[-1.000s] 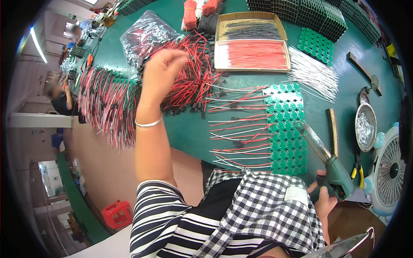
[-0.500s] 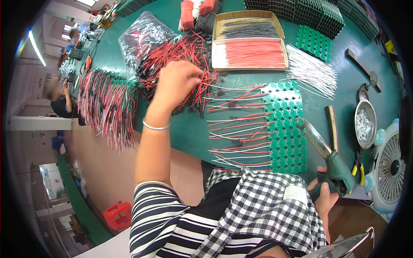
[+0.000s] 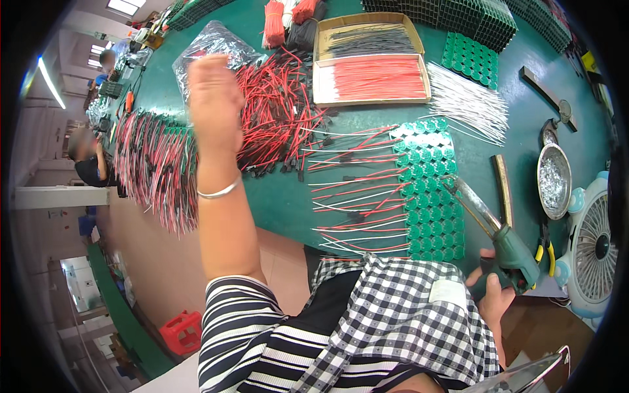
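My left hand (image 3: 215, 98) is raised over the left edge of a pile of red and black wires with dark connectors (image 3: 278, 111), in front of a clear plastic bag (image 3: 213, 40). Motion smears it and its fingers are hard to make out. At the lower right, my right hand (image 3: 493, 296) grips a green soldering gun (image 3: 514, 259), whose metal tip points up and left over a panel of round green circuit boards (image 3: 432, 196). Red and white wires (image 3: 357, 177) stretch leftward from the panel's left edge.
Open boxes hold red wires (image 3: 380, 78) and dark wires (image 3: 370, 40); loose white wires (image 3: 468, 101) lie beside them. A metal dish (image 3: 554, 180), yellow-handled pliers (image 3: 544, 255) and a fan (image 3: 596, 245) stand right. Wired boards (image 3: 157, 167) overhang the left table edge.
My left hand has moved left from the right side of the wire pile toward the plastic bag. My right hand keeps the soldering gun in about the same place.
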Demonstrator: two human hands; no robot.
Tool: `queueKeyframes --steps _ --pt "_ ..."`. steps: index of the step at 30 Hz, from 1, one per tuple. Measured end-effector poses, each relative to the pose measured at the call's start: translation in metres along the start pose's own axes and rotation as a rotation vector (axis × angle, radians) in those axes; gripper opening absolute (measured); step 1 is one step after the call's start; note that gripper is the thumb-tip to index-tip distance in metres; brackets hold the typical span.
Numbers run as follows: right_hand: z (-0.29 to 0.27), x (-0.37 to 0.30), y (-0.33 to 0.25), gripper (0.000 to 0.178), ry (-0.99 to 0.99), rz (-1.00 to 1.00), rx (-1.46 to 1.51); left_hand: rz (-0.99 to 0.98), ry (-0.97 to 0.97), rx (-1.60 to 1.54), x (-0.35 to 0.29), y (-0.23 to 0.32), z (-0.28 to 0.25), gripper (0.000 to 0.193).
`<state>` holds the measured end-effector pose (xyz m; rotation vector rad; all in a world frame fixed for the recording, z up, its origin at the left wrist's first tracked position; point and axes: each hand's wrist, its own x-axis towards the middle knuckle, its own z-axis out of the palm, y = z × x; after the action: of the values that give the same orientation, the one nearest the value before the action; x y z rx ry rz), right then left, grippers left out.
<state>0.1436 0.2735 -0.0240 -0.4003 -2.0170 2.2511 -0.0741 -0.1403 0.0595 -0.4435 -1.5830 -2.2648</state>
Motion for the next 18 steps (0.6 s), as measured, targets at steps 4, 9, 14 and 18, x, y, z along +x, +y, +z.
queueKeyframes --steps 4,9,14,18 --pt "-0.001 0.0 -0.002 0.053 0.005 0.0 -0.002 -0.347 -0.294 1.01 -0.02 -0.045 0.017 0.017" --pt "0.0 0.001 -0.003 0.052 0.007 -0.015 0.004 -0.458 -0.205 1.105 -0.023 -0.051 0.009 0.019" --pt "0.0 0.004 -0.003 0.052 -0.013 0.004 0.01 -0.269 -0.26 1.22 -0.021 -0.051 0.031 0.018" --pt "0.0 0.004 -0.002 0.052 -0.047 -0.032 -0.006 -0.214 -0.611 1.362 -0.027 -0.078 0.063 0.023"
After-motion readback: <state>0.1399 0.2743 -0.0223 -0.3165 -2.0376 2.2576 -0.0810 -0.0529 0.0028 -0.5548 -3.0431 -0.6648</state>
